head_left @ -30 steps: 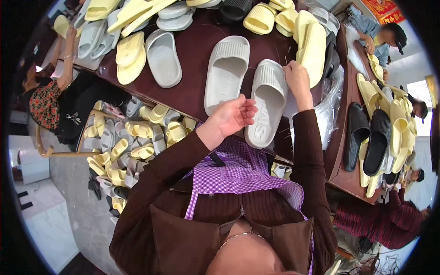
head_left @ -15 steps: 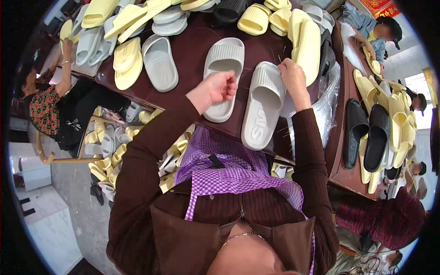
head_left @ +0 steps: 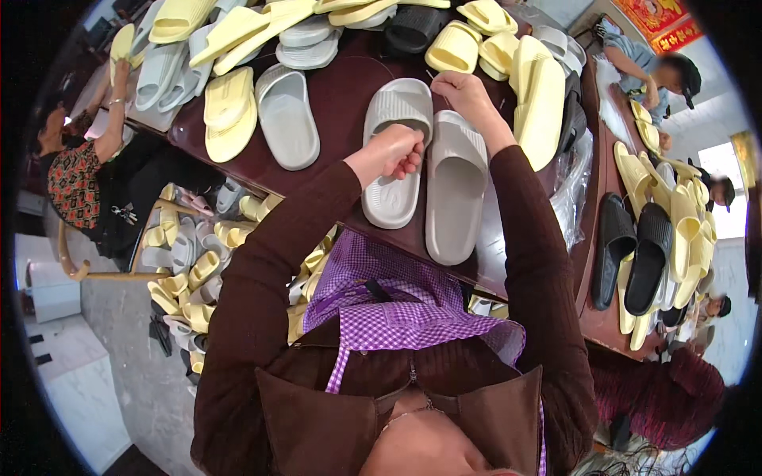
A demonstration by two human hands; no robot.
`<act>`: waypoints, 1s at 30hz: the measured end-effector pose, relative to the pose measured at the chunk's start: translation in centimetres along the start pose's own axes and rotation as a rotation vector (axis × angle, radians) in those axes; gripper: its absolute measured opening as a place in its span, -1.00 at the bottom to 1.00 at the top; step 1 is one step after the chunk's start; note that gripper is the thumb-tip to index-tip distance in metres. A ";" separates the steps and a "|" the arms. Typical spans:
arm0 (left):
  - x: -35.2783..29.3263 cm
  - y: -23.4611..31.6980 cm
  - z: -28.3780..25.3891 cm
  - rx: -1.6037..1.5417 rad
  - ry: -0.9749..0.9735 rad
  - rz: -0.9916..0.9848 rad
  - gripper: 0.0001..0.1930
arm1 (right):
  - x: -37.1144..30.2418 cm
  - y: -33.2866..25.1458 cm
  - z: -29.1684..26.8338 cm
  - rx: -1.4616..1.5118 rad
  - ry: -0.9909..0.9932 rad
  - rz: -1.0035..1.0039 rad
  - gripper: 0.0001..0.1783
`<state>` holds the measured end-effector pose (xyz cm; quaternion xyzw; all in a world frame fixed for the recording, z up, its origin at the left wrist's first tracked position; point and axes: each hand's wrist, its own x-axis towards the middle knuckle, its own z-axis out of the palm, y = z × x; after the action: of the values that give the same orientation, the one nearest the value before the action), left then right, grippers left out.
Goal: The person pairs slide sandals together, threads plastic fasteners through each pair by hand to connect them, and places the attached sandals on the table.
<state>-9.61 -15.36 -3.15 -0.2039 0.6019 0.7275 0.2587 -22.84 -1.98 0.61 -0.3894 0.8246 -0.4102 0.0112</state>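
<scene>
Two light grey slide sandals lie side by side before me, the left slide (head_left: 394,208) and the right slide (head_left: 456,214), their toe ends pointing away. My left hand (head_left: 395,151) is curled closed over the left slide's opening, just below its ribbed strap. Whatever those fingers hold is hidden. By the far ends of both slides, my right hand (head_left: 464,95) pinches with thumb and forefinger. A thin strand-like bit shows at its fingertips, too small to name.
A yellow pair (head_left: 230,113) and a grey slide (head_left: 288,119) lie to the left. More slides pile along the far side. Clear plastic wrap (head_left: 573,190) lies at right, with black slides (head_left: 613,250) beyond. Co-workers sit left and right.
My right hand has moved left, from the right slide's outer side to the gap by both toe ends. The two slides are closer together. My left hand remains over the left slide.
</scene>
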 end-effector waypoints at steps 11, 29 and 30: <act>0.1 -0.7 0.1 0.027 0.008 0.076 -0.70 | 4.1 0.3 3.8 0.135 -0.300 0.322 -0.84; -5.2 2.3 3.5 0.078 0.066 0.815 -0.83 | -6.3 -0.9 -1.2 0.773 0.303 0.165 -0.89; -4.8 3.2 3.9 0.098 0.170 0.949 -0.84 | -6.9 -1.2 -1.1 0.789 0.329 0.147 -0.89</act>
<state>-7.82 -12.63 2.94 0.0470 0.6810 0.7168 -0.1424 -17.63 2.88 0.10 -0.2248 0.6209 -0.7488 0.0569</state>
